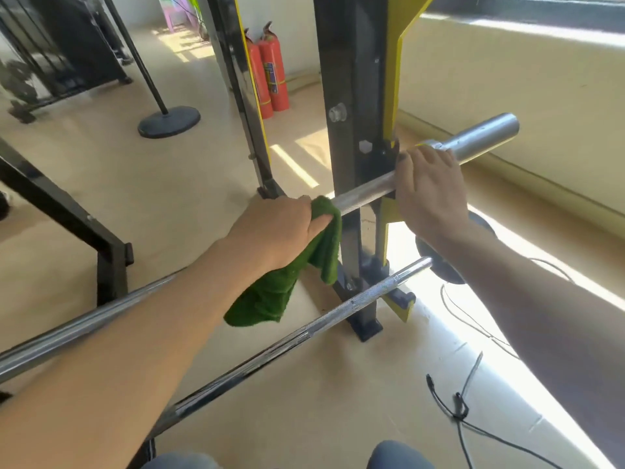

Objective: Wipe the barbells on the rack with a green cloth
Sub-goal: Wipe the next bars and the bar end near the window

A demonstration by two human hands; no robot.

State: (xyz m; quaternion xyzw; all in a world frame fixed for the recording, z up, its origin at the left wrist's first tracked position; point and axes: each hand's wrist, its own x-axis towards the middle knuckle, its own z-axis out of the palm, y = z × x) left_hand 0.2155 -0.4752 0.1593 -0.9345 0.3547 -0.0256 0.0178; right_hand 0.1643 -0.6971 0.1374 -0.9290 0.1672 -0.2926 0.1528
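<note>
A steel barbell [365, 192] lies across the black and yellow rack upright [351, 96], its thick sleeve sticking out to the right. My left hand [277, 228] grips a green cloth [274, 296] wrapped around the bar just left of the upright; the cloth's loose end hangs down. My right hand [427, 191] curls over the same bar right of the upright, next to the sleeve collar. A second, lower barbell [304, 330] runs diagonally beneath, resting low on the rack.
Two red fire extinguishers [269, 72] stand behind the rack. A round black stand base [169, 121] sits on the floor at left, a black frame leg [84, 228] nearer. Black cables [460, 411] lie on the floor at right. My knees show at the bottom edge.
</note>
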